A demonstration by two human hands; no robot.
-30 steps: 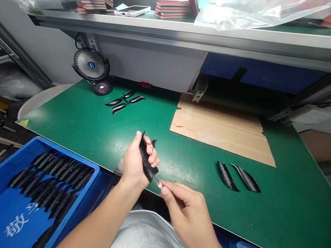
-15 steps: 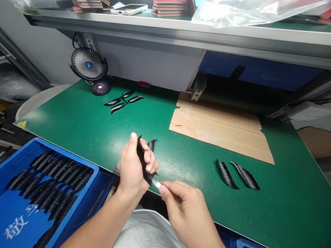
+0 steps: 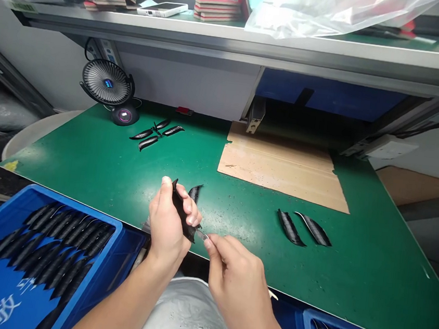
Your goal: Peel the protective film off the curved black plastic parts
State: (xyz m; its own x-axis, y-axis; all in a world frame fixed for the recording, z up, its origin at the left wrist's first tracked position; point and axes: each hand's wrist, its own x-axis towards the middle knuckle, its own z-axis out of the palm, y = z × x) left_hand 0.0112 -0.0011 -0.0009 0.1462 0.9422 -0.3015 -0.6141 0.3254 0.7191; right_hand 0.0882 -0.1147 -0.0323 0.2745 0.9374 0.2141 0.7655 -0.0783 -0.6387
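Currently, a person's left hand [image 3: 167,222] is gripping a curved black ribbed piece [image 3: 180,214] above the work bench, while the right hand [image 3: 236,280] is pinching a small metal tool [image 3: 201,234] at the piece's lower end.

The left hand is closing firmly around the piece, and the right thumb and forefinger are gripping narrowly on the tool. A second black piece [image 3: 195,193] is showing just beyond the left hand at 12 o'clock; I cannot tell whether it is held. A blue crate [image 3: 76,216] of stacked black pieces [image 3: 54,241] is sitting at 8 o'clock, another blue crate [image 3: 344,324] at 4 o'clock. On a green mat [image 3: 372,275], two black pieces [image 3: 302,228] are lying at 3 o'clock, a cardboard sheet [image 3: 282,166] at 1 o'clock, and three black pieces [image 3: 155,133] at 11 o'clock, near a desk fan [image 3: 106,82].
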